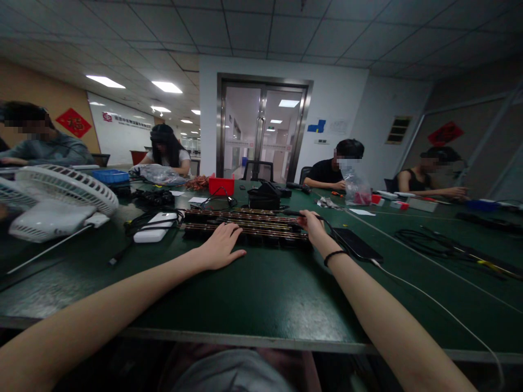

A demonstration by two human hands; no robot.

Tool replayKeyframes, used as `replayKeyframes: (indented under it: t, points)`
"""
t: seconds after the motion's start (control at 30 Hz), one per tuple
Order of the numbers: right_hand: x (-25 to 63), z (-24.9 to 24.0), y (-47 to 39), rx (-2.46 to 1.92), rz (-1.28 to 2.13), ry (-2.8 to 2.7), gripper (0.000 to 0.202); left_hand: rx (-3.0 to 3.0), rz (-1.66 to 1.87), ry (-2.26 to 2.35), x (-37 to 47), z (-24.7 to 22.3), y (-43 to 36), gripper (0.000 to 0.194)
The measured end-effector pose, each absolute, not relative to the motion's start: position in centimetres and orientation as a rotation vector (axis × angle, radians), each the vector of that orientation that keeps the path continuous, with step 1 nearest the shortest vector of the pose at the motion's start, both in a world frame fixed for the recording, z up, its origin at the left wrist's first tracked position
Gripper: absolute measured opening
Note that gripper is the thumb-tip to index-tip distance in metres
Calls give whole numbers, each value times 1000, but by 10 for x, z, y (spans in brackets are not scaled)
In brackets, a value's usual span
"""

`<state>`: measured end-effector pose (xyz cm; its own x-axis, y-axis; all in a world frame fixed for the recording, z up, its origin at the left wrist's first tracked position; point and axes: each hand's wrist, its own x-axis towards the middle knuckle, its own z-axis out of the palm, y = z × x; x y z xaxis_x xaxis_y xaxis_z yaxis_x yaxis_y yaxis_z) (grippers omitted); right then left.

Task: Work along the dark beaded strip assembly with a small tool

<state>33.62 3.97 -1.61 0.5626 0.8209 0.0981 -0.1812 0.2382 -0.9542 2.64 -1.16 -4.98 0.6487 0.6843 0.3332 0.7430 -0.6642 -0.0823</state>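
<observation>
A row of long, thin copper-coloured rods lies side by side across a black holder in front of me. My left hand rests palm down, its fingertips on the near rods and its thumb stretched out. At the right end of the rods, my right hand is closed around a slim black handle that points left over the far rods. A black cord seems to run from it past my wrist. What kind of tool it is, I cannot make out.
A black phone with a white cable lies right of my right hand. To the left are a white power bank and a white fan. Behind the rods stand a black case and a red bin. Several people sit around the green table.
</observation>
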Motion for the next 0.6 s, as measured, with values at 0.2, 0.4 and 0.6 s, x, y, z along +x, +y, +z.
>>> replayKeyframes:
  t: [0.2,0.4,0.6]
  points:
    - [339,-18,41,-1134,751,-752,24,-2655,-401,-1187,26,-49,-13,74]
    - [339,-18,41,-1126,766,-726,23,-2689,-273,-1217,28,-44,-15,76]
    - [339,-19,41,-1117,772,-735,23,-2695,-256,-1209,27,-47,-12,76]
